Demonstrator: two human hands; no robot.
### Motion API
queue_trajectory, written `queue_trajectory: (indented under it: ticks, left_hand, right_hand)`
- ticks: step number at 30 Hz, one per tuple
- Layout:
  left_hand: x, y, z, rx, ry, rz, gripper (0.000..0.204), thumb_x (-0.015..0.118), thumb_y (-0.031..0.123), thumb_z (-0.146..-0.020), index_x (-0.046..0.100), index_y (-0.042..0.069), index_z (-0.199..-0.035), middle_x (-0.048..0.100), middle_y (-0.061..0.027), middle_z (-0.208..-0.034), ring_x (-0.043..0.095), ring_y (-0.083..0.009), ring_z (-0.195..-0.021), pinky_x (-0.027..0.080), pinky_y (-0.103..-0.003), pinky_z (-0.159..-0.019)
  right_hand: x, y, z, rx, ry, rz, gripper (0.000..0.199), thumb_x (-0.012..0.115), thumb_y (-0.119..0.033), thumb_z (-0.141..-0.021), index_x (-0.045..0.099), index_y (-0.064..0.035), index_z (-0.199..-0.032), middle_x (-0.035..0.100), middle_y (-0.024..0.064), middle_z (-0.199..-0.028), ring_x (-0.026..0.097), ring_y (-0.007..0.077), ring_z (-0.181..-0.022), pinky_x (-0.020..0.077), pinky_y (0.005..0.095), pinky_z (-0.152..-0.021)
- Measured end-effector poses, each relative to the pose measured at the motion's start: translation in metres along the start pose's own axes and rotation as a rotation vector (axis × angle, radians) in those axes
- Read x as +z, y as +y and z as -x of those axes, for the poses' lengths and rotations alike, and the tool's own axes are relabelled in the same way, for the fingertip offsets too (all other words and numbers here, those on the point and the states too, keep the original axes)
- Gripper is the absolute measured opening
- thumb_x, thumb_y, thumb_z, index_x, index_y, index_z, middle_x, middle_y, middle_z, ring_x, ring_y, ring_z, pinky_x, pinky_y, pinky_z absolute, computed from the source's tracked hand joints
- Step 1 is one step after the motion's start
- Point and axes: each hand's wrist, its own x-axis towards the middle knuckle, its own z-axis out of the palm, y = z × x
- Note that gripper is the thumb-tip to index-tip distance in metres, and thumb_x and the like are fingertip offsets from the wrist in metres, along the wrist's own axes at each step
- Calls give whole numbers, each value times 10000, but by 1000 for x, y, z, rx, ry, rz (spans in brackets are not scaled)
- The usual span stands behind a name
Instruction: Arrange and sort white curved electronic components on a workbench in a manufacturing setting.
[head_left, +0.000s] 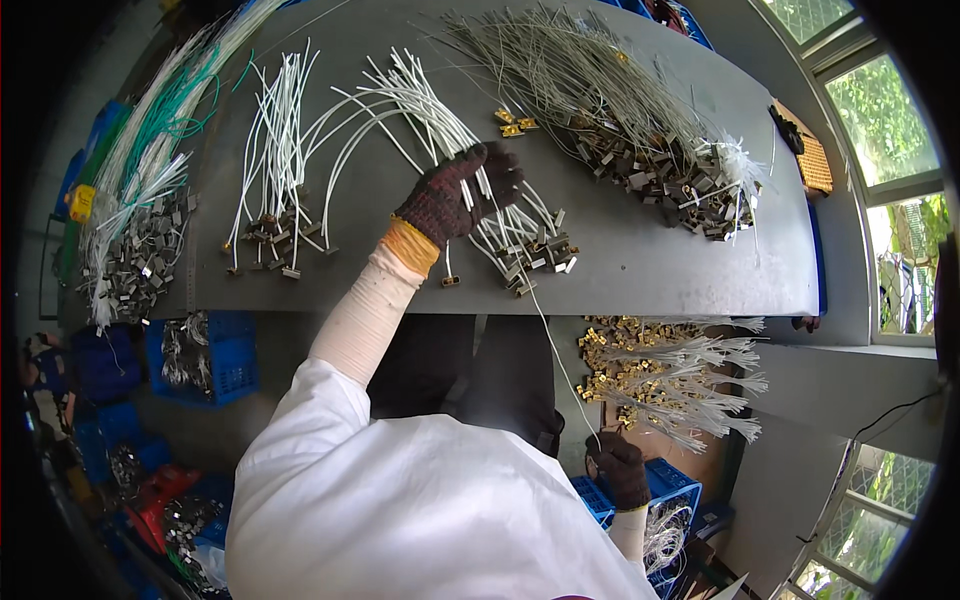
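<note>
Head view: the left hand [462, 195], in a dark knit glove, reaches out over the grey worktop [640, 250] and rests on a fanned bundle of white wires [430, 110], fingers [500, 170] curled down onto the strands and pinching among them. The bundle's metal terminals [530, 255] lie bunched toward the near edge. One single white wire [555, 350] runs from that bundle off the near edge down to the right hand [618, 468], which is clenched around its lower end just above a blue crate [680, 490].

To do this cleanly, I judge the left fingers should pin the neighbouring strands while the one wire slides free, straight along its length, so terminals do not snag.

Open worktop lies between this bundle and the grey wire heap [600, 110] to the right; another white bundle [280, 150] sits near on the left.
</note>
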Motion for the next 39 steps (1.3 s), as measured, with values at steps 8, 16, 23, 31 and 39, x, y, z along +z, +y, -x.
queue_trajectory:
  ticks: [8, 16, 23, 31, 39]
  left_hand:
    - [49, -26, 88, -203, -101, -98, 351, 529, 278, -1008, 582, 5, -1223, 619, -164, -1253, 575, -307, -1215, 466, -479, -1049]
    - [59, -26, 125, 337, -279, -1440, 354, 487, 249, -1040, 585, -46, -1211, 678, -123, -1134, 664, -199, -1032, 539, -321, -904]
    - [46, -25, 115, 348, -307, -1295, 317, 512, 267, -1032, 605, -7, -1163, 695, -86, -1072, 658, -170, -1000, 541, -318, -857]
    - [70, -34, 109, 174, -255, -1191, 228, 546, 140, -987, 649, -14, -1119, 697, -89, -1064, 646, -180, -1015, 514, -311, -900]
    - [21, -20, 92, 239, -19, -925, 318, 589, 223, -992, 626, -5, -1210, 691, -92, -1142, 663, -186, -1035, 518, -313, -912]
  right_hand:
    - [46, -16, -136, -350, -81, 66, 119, 657, -39, -817, 671, -1, -929, 643, 52, -908, 585, 147, -819, 477, 286, -725]
    - [109, -140, -175, -379, -250, -341, 242, 688, -103, -848, 657, -16, -1071, 642, 20, -1048, 573, 115, -916, 468, 273, -833]
    - [104, -143, -151, -245, -315, -559, 417, 773, -128, -805, 610, -29, -1175, 618, 37, -1157, 585, 147, -1024, 500, 283, -868]
    - [113, -150, -174, -400, -275, -702, 510, 823, -189, -772, 584, -48, -1200, 620, 37, -1157, 595, 140, -1022, 516, 281, -854]
    - [108, -168, -227, -397, -189, -468, 457, 807, -92, -766, 611, -43, -1176, 637, 59, -1117, 613, 164, -983, 520, 302, -830]
